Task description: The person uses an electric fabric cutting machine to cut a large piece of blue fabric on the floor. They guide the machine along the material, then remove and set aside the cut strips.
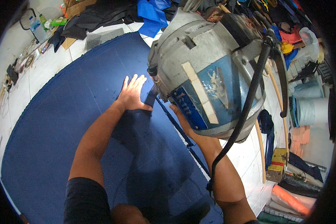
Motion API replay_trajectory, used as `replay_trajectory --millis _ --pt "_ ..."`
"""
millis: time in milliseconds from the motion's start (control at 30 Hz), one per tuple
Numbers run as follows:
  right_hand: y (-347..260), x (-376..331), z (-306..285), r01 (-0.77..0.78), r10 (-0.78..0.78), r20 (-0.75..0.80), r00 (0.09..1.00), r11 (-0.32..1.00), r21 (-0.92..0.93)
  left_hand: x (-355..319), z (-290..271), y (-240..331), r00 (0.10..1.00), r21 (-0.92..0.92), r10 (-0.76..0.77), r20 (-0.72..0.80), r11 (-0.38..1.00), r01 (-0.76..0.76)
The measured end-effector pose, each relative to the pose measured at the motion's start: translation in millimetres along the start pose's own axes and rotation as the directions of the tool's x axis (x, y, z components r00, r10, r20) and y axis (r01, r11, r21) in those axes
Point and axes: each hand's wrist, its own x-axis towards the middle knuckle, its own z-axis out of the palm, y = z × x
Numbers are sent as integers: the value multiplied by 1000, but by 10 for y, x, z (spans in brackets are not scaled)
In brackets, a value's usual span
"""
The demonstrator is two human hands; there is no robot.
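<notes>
Machine [209, 84] looked heavy, navy cloth [63, 112] soft, shifty: best pressed flat beside machine. Left hand [133, 94] lay open left of machine; right hand [175, 112] behind it, couldn't tell grip.

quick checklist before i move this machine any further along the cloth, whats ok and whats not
1. Left hand flat on the dark blue fabric sheet: ok, palm down, fingers spread.
2. Fabric smooth left of that hand: ok, no large folds visible.
3. Left thumb safely away from the rounded grey-and-blue metal machine: cannot tell, it looks near the lower end, which is hidden.
4. Right hand grip: cannot tell, mostly hidden behind the machine.
5. Thick black cable out of the right forearm's line: not ok, it crosses in front in this view.
</notes>
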Motion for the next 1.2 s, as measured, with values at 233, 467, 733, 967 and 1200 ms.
replay_trajectory --millis 233,467,733,967,1200 --pt "38 41 88 49 -48 -36 998 998 28 -13 16 7 1000 -6 -25 19 1000 25" --pt "98 6 111 235 -207 -218 954 965 112 -51 -9 30 999 -10 -42 12 999 42" --pt "247 117 264 28 -48 97 994 979 201 -46 -98 -12 998 -57 -62 -32 997 60" --pt "306 20 75 -17 18 189 982 1000 -8 -923 -430 305 883 -27 -458 -98 888 458" --pt "254 9 106 80 -79 -16 997 992 99 -2314 -241 309 651 14 -717 -249 670 742"
